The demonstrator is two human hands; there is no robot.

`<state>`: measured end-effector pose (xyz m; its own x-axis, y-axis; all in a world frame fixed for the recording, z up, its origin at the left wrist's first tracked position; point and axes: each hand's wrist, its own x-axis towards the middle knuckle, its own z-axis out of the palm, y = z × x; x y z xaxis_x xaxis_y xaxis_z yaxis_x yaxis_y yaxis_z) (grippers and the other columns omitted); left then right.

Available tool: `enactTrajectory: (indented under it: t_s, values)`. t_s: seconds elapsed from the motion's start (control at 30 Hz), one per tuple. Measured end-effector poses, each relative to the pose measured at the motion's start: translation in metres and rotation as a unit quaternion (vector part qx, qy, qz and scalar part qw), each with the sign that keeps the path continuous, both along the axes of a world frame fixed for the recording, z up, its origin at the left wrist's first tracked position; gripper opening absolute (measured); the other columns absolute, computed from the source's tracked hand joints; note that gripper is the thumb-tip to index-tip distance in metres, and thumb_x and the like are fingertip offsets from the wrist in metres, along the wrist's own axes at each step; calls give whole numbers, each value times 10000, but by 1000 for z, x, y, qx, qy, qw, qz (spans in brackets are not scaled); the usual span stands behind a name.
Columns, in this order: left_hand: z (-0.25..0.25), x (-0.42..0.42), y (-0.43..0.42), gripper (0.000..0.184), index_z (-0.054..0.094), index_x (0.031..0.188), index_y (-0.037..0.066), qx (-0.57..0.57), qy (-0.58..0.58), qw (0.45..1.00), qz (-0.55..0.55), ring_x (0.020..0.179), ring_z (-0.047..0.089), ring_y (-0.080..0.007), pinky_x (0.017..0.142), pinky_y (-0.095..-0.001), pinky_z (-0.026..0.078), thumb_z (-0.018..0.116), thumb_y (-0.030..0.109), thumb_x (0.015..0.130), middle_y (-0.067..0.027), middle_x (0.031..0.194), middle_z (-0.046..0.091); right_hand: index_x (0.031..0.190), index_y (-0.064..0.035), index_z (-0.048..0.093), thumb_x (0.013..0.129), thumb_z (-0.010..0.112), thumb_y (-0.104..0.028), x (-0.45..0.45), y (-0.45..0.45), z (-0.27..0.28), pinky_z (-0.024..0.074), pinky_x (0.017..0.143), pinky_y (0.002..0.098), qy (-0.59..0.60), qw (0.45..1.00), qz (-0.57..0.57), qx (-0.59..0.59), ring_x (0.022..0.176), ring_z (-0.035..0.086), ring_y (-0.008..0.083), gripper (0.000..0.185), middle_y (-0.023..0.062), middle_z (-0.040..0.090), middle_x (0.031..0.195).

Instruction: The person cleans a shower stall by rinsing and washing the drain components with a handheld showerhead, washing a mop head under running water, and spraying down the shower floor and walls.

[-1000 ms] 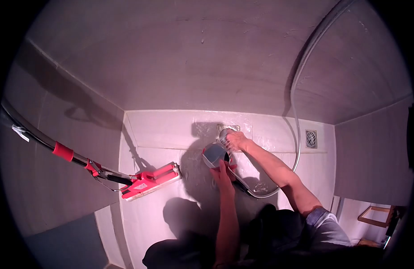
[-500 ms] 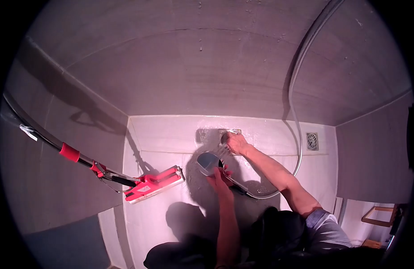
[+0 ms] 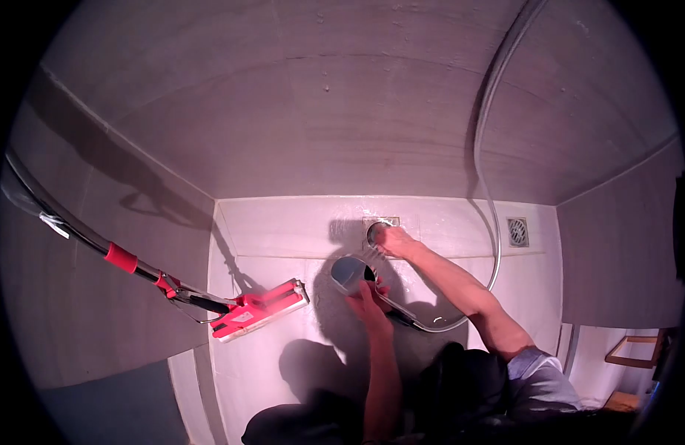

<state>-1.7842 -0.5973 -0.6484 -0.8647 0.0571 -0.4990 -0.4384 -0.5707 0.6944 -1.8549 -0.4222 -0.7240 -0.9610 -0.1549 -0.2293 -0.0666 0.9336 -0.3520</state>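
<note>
I see left hand (image 3: 371, 305) gripping round silver shower head (image 3: 348, 273), spray running; right hand (image 3: 394, 242) holding dark round piece (image 3: 373, 234) at square floor drain (image 3: 392, 221). Can't tell what's finished.

Short pale sleeve (image 3: 541, 380), dark trousers (image 3: 302, 424)

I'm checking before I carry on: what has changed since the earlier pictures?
The shower head in the left hand has shifted slightly left, away from the right hand. Neither grip has visibly changed. The right hand stays at the left floor drain; the mop stays put.
</note>
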Motion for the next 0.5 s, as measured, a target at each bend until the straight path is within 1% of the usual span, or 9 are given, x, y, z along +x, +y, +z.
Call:
enactTrajectory:
  t_s: [0.07,0.1,0.17,0.2,0.27,0.33,0.37,0.43,0.5]
  values:
    - [-5,0,-2,221,418,943,46,-3,-6,1000,6,588,579,-145,518,-244,456,518,239,904,-118,822,614,782,20,573,722,571,-92,19,1,16,465,583,394,151,982,-102,-44,706,577,289,127,148,544,784]
    - [-7,0,-3,226,413,943,44,2,-12,1000,0,590,582,-144,506,-239,450,518,240,905,-113,813,611,782,20,573,722,571,-92,25,-1,17,465,583,394,150,983,-100,-45,706,577,289,127,148,544,784]
    - [-9,4,2,231,408,943,43,10,-23,1000,-9,592,584,-143,495,-234,445,519,241,905,-108,804,609,781,-13,588,769,570,-125,45,-3,20,444,582,313,146,905,-264,-299,650,527,191,114,98,521,770]
    - [-9,7,5,236,421,1011,49,7,-13,998,-65,613,583,-145,524,-240,452,511,241,909,-84,819,592,804,-24,593,790,561,-165,49,-16,21,400,589,266,73,817,-346,-456,631,457,129,145,46,507,761]
    - [3,13,16,271,418,1093,51,0,14,992,-128,614,570,-137,552,-249,465,499,237,914,-55,807,564,812,-58,608,810,558,-229,45,-27,24,431,644,269,-57,645,-431,-629,702,514,118,178,27,558,754]
    - [5,23,27,277,414,1099,52,17,17,990,-140,616,572,-136,549,-249,467,501,237,912,-55,801,561,850,-80,610,840,556,-211,41,-21,15,469,695,270,-279,351,-429,-784,795,568,117,142,29,603,828]
    - [5,26,29,283,409,1105,53,37,21,988,-148,619,573,-135,547,-248,468,503,236,911,-55,795,558,850,-80,610,840,556,-211,42,-22,22,469,695,270,-277,349,-430,-785,795,568,117,142,29,603,828]
    - [-11,24,25,311,410,1128,53,33,27,988,-146,633,580,-137,538,-243,466,497,259,911,-65,826,574,940,-55,595,831,574,-132,39,-30,48,484,719,287,-129,479,-462,-736,820,586,151,135,51,617,878]
    - [-9,9,14,326,414,1150,59,4,15,991,-131,641,581,-136,545,-239,463,480,277,917,-74,870,591,1024,-37,564,816,568,-46,38,-31,35,491,731,291,-100,499,-444,-737,827,593,180,208,85,617,908]
